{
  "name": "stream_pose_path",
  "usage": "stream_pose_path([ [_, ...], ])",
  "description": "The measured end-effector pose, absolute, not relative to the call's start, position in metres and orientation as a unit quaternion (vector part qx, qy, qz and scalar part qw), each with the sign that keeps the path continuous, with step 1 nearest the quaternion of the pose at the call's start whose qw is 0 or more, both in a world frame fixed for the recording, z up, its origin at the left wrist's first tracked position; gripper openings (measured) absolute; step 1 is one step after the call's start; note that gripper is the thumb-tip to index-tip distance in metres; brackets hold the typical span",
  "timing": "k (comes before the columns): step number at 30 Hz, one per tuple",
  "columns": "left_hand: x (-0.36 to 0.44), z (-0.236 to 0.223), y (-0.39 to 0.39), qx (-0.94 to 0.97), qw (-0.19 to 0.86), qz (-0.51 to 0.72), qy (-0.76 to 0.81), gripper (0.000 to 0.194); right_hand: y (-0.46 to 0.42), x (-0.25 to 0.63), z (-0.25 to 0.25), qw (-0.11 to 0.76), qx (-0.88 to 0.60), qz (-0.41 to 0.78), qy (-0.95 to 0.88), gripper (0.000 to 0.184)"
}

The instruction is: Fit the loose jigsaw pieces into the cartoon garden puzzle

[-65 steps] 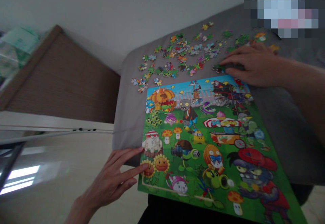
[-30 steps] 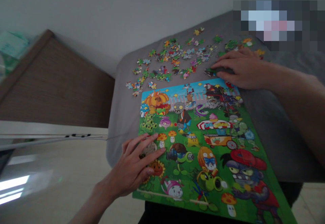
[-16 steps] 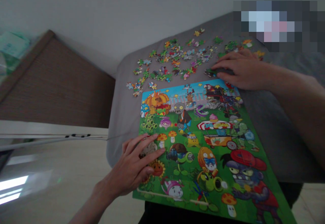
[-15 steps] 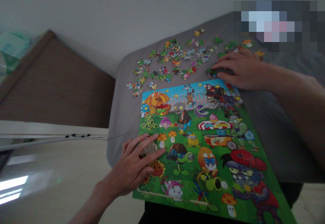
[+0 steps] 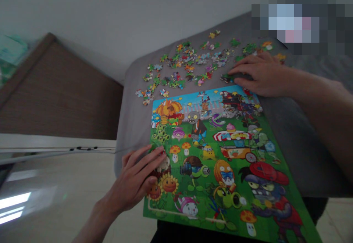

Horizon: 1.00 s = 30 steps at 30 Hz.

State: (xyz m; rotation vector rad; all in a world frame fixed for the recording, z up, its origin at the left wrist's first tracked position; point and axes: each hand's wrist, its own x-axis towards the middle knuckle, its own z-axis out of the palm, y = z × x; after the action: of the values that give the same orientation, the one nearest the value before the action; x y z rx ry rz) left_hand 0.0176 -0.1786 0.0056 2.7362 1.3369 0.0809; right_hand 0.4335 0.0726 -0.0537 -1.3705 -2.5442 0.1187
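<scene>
A large jigsaw picture of cartoon plants and zombies [image 5: 228,162] lies on a grey cloth [image 5: 132,99], its green lower part running off the bottom of the view. Many small loose jigsaw pieces [image 5: 187,64] are scattered on the cloth beyond its top edge. My right hand [image 5: 261,77] rests just above the picture's top right corner, fingers and thumb around a dark green cluster of joined pieces [image 5: 233,77]. My left hand [image 5: 135,178] curls over the picture's left edge, with a small green bit [image 5: 151,148] at the fingertips. Whether it holds a piece is hidden.
A brown wood-grain panel [image 5: 66,96] fills the left middle, above a white ledge [image 5: 55,148]. A shiny pale floor [image 5: 55,199] lies lower left. Dark clothing [image 5: 176,233] shows under the picture. A pixelated patch [image 5: 295,22] covers the top right.
My left hand has slid up and left towards the picture's edge, its fingers drawn closer together. My right hand stays nearly still, and the whole view has shifted slightly.
</scene>
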Motion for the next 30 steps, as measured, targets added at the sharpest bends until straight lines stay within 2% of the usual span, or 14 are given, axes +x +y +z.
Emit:
stream_pose_path([
  [15, 0.0118, 0.0072, -0.1807, 0.901, 0.050, 0.016, 0.430, 0.056, 0.0725, 0.4342, -0.0550, 0.131, -0.478, 0.053, -0.867, 0.046],
  [21, 0.0099, 0.0069, -0.1825, 0.895, 0.064, 0.021, 0.442, 0.056, 0.0713, 0.4321, -0.0525, 0.121, -0.475, 0.048, -0.871, 0.052],
  [30, 0.0117, 0.0045, -0.1788, 0.891, 0.051, 0.016, 0.452, 0.056, 0.0719, 0.4331, -0.0563, 0.134, -0.485, 0.053, -0.863, 0.047],
])
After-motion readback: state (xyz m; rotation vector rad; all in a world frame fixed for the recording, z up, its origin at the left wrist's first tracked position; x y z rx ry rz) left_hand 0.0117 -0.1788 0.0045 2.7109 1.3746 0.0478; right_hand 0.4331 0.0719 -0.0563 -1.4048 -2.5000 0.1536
